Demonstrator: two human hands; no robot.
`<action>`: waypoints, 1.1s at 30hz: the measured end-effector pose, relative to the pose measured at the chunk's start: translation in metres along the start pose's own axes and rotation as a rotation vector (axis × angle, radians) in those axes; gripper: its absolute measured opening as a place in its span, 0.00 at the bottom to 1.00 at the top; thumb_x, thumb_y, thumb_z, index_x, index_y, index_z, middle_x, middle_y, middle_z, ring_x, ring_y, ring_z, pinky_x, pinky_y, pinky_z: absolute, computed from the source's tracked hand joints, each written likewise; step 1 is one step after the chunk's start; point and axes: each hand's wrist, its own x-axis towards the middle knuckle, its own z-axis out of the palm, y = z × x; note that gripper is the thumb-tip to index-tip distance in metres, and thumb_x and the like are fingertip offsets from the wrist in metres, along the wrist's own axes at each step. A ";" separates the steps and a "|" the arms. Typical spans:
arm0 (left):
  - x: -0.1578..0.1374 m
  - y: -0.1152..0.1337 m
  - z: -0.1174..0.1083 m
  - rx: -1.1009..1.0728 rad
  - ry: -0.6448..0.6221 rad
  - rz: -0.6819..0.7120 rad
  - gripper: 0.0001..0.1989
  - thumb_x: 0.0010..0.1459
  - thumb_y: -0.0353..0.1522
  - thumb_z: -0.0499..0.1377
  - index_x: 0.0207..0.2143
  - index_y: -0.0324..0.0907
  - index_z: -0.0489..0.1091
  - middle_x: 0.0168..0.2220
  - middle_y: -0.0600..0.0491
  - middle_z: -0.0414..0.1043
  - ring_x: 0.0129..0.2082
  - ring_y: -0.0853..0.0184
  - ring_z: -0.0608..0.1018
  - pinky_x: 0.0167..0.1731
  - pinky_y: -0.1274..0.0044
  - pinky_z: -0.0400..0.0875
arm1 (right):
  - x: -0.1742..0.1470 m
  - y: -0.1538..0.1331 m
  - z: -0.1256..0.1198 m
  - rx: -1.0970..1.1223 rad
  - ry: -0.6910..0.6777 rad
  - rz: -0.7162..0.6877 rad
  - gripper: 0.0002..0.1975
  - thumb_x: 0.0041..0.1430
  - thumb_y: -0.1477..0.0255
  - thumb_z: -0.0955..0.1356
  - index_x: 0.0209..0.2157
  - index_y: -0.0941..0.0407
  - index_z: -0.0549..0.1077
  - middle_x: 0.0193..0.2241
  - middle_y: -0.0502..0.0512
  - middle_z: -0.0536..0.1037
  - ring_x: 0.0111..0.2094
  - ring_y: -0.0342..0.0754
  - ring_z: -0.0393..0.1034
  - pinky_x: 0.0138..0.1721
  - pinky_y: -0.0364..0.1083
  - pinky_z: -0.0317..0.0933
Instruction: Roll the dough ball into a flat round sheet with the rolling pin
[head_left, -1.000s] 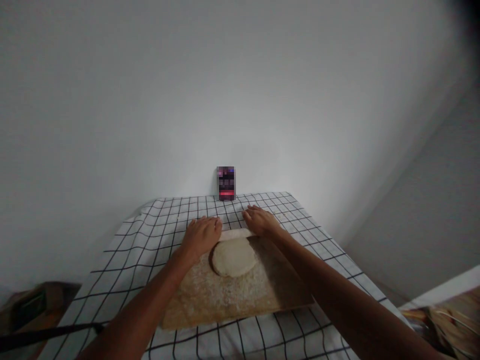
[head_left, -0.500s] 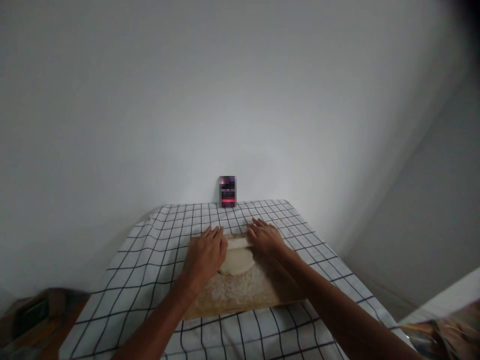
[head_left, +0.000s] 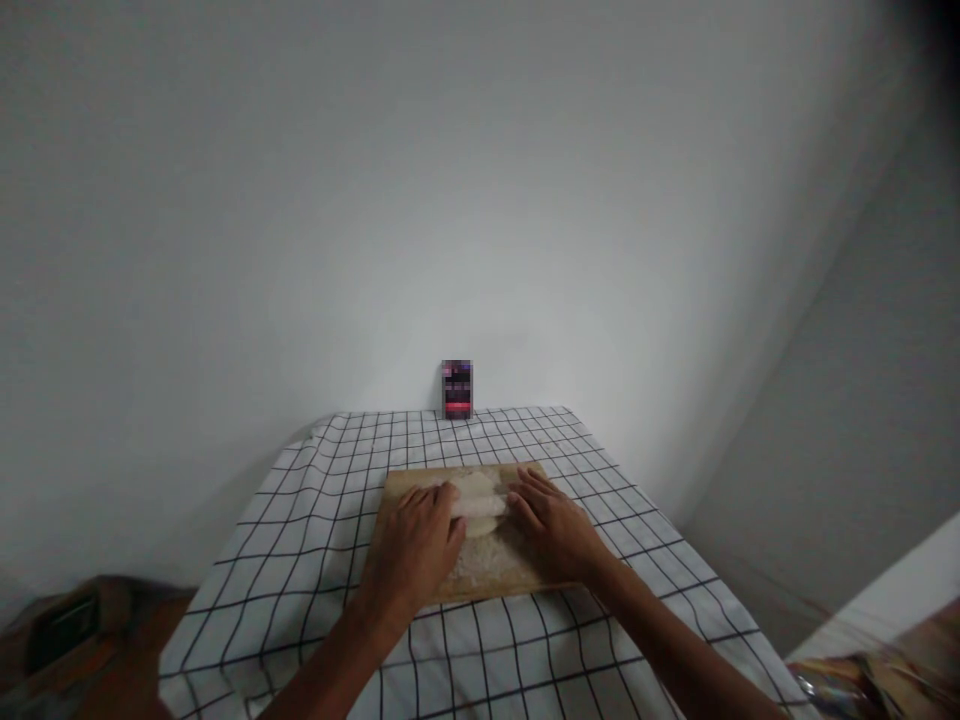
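A pale rolling pin [head_left: 480, 505] lies crosswise over a flat piece of dough [head_left: 484, 527], which shows on both the far and near sides of it. My left hand [head_left: 426, 535] covers the pin's left end, its fingers bent over it and the thumb on the near side. On the right end rests my right hand [head_left: 551, 515], fingers over the pin and angled forward. Both ends of the pin are hidden under my hands. Below the dough is a wooden board [head_left: 457, 590] dusted with white flour.
A white tablecloth with black grid lines [head_left: 315, 520] covers the table. At its far edge a dark, pixelated upright object [head_left: 457, 390] leans against the white wall [head_left: 480, 200]. A brown item [head_left: 67, 620] sits low at left, and shiny packaging [head_left: 862, 680] at lower right.
Both hands have drawn the rolling pin back toward me, from the dough's far edge to across its middle. Dough now shows beyond the pin. The camera view has shifted slightly.
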 end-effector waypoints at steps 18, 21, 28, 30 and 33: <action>0.035 -0.024 0.039 0.059 0.115 -0.050 0.21 0.73 0.37 0.52 0.62 0.40 0.71 0.66 0.40 0.73 0.68 0.48 0.72 0.65 0.51 0.68 | 0.064 0.005 -0.003 -0.177 -0.159 -0.018 0.24 0.79 0.65 0.55 0.57 0.54 0.79 0.65 0.63 0.76 0.66 0.58 0.69 0.67 0.59 0.62; 0.043 -0.024 0.039 0.075 0.094 -0.063 0.21 0.72 0.36 0.52 0.61 0.41 0.73 0.66 0.43 0.74 0.70 0.45 0.70 0.67 0.42 0.61 | 0.070 0.007 -0.001 -0.168 -0.139 -0.016 0.25 0.79 0.66 0.54 0.55 0.54 0.79 0.62 0.64 0.78 0.63 0.57 0.73 0.64 0.56 0.65; 0.026 -0.011 0.025 0.009 0.049 -0.038 0.19 0.73 0.34 0.51 0.58 0.40 0.76 0.60 0.44 0.80 0.61 0.51 0.79 0.62 0.54 0.73 | 0.042 0.004 0.001 -0.151 -0.040 -0.044 0.23 0.78 0.69 0.56 0.56 0.55 0.80 0.63 0.61 0.78 0.66 0.56 0.70 0.68 0.59 0.61; 0.013 -0.005 0.021 -0.019 0.034 -0.021 0.20 0.74 0.34 0.50 0.59 0.40 0.75 0.60 0.45 0.80 0.59 0.55 0.81 0.60 0.59 0.77 | 0.023 0.000 0.001 -0.145 0.006 -0.070 0.23 0.78 0.68 0.56 0.55 0.54 0.80 0.62 0.59 0.79 0.67 0.57 0.69 0.69 0.61 0.60; -0.009 0.003 0.019 0.016 0.103 0.018 0.21 0.75 0.36 0.50 0.63 0.40 0.73 0.66 0.46 0.74 0.65 0.53 0.76 0.62 0.58 0.75 | -0.006 -0.003 0.005 -0.153 0.088 -0.087 0.24 0.77 0.68 0.55 0.56 0.54 0.80 0.64 0.60 0.77 0.68 0.59 0.67 0.69 0.64 0.60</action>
